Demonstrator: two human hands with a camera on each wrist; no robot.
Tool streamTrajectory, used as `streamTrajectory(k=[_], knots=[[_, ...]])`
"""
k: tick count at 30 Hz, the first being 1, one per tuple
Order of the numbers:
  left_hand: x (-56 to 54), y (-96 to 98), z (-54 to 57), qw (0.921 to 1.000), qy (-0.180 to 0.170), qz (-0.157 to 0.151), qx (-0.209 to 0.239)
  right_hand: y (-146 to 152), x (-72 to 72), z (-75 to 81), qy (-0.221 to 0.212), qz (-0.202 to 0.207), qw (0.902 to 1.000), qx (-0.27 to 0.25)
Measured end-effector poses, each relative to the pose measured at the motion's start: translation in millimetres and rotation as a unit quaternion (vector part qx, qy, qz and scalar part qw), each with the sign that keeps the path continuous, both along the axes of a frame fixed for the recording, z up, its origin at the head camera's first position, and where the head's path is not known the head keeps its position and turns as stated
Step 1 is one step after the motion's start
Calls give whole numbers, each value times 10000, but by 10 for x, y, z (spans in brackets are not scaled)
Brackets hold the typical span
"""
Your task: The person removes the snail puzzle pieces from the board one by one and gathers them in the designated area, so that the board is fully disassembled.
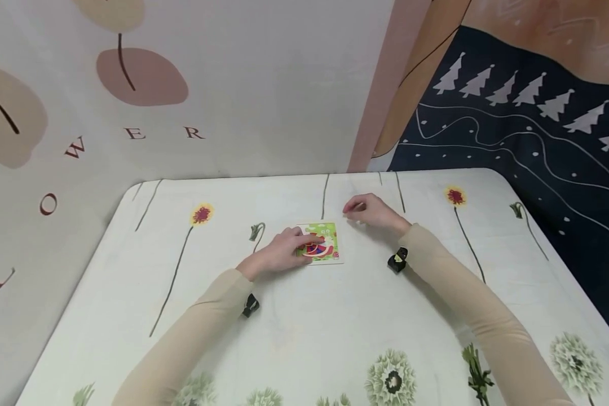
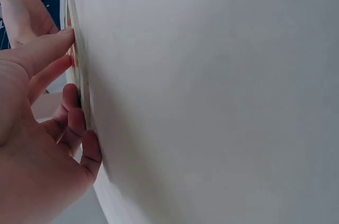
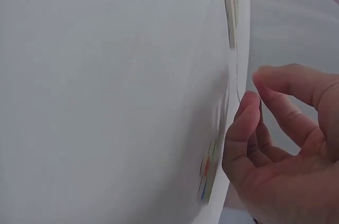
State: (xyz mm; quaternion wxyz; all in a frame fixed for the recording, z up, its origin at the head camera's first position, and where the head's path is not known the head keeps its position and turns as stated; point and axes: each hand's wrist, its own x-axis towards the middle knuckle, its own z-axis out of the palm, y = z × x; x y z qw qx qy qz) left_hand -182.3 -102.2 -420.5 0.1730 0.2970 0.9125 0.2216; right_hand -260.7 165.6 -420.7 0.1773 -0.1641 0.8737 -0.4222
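Gripping puzzle (image 1: 329,247): left hand (image 1: 282,250), fingers curled at its edge
Right hand (image 1: 369,211): unclasped, thumb and fingertip apart
Blurred piece (image 3: 209,173): near right hand

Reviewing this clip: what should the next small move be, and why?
Probably lower the right hand to pinch the small coloured piece near it: in the right wrist view, nothing shows between its thumb and index fingertip. The left hand touches the picture board, so the right seems freer.
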Motion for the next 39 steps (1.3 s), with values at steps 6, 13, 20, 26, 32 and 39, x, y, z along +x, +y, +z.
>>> streamTrajectory(k=[6,13,20,26,32,39], knots=[[-9,3,-30,9999,-112,-73,-77,-213,34,-9,-48,458,9989,9],[-15,-6,-47,9997,-206,-116,-84,-417,80,20,39,814,9966,155],[-27,-14,-59,9996,-252,-125,-23,-579,79,28,-4,1040,9943,221],[-41,-9,-81,9995,-302,-106,-74,-664,44,0,29,1135,9931,296],[-29,-21,-69,9995,-278,-132,-45,-691,49,-13,38,1408,9894,348],[-28,-32,-70,9995,-289,-111,-39,-698,50,-31,127,1543,9870,439]])
